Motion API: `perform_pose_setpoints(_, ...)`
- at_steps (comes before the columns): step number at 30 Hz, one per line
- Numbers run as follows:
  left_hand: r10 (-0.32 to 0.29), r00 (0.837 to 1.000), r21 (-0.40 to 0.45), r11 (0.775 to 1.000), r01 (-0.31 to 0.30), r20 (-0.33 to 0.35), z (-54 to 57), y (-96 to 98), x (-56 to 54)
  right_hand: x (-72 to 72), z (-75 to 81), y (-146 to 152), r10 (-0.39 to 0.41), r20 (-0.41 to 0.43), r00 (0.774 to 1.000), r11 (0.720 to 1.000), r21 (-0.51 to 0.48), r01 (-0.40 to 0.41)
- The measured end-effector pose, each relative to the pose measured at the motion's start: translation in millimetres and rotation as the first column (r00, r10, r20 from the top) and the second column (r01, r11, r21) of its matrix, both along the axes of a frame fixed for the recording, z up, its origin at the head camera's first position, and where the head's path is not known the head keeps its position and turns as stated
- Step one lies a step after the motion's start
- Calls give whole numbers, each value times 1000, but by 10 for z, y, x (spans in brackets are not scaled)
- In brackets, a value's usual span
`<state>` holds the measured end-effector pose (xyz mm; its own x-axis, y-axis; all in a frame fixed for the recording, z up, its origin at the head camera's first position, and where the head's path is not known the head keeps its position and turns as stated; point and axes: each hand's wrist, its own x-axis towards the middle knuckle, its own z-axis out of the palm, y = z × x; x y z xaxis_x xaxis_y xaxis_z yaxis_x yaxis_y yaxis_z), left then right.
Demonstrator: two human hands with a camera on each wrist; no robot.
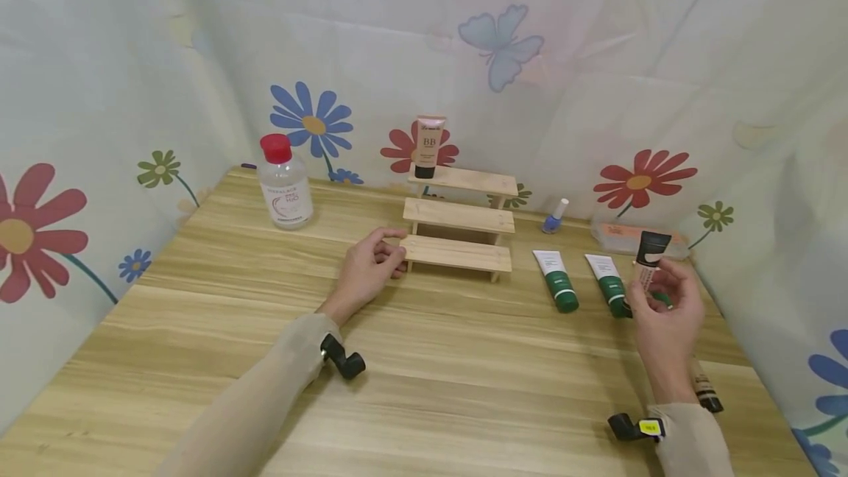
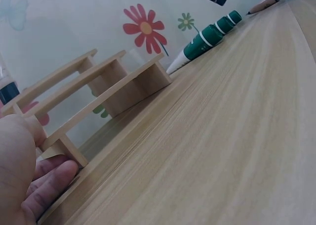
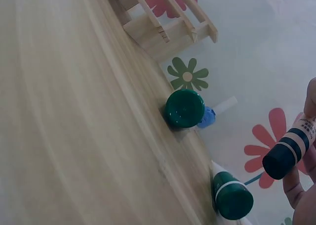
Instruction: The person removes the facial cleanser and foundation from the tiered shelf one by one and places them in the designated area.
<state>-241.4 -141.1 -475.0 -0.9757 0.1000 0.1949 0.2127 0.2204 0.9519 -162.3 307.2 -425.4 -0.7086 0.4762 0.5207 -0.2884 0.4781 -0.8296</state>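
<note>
My left hand (image 1: pixel 372 267) grips the left end of the lowest step of a three-tier wooden stand (image 1: pixel 457 252), thumb on top and fingers curled beneath by the leg (image 2: pixel 69 151). On the top tier, at its left end, a beige BB cream tube (image 1: pixel 429 146) stands on its black cap. Over the table's right side, my right hand (image 1: pixel 669 322) pinches a small beige tube (image 1: pixel 646 276), black end upward. Its dark, striped lower end (image 3: pixel 281 160) shows in the right wrist view. Just left of that hand lie two white-and-green tubes (image 1: pixel 556 282); more green shows behind its fingers.
A clear bottle with a red cap (image 1: pixel 286 190) stands left of the stand. Near the back curtain are a blue nail polish bottle (image 1: pixel 555 217) and a clear case with an orange label (image 1: pixel 623 235). Another beige tube with a black cap (image 1: pixel 705 390) lies beside my right wrist.
</note>
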Motion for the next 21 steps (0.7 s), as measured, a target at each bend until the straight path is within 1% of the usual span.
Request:
perform_pose_setpoints(3,0,1000,3,1000,0,1,-8,2,-11,83,-31,21,-33,57,998,999,6,32)
perform_pose_setpoints(6,-3,1000,6,1000,3,6,-11,6,-17,183,-57,46,-73,116,991,997,21,71)
perform_pose_setpoints(11,-3,1000,8,1000,3,7,1,2,-15,337,-68,84,-122,220,968,992,49,114)
perform_pose_setpoints(13,-3,1000,11,1000,3,3,6,-1,-14,380,-64,101,-134,267,954,990,71,119)
perform_pose_setpoints(16,-3,1000,12,1000,3,-1,9,-1,-13,426,-64,134,-144,307,941,986,126,110)
perform_pose_setpoints(21,-3,1000,14,1000,3,5,14,6,-5,500,-66,175,-149,381,913,975,211,72)
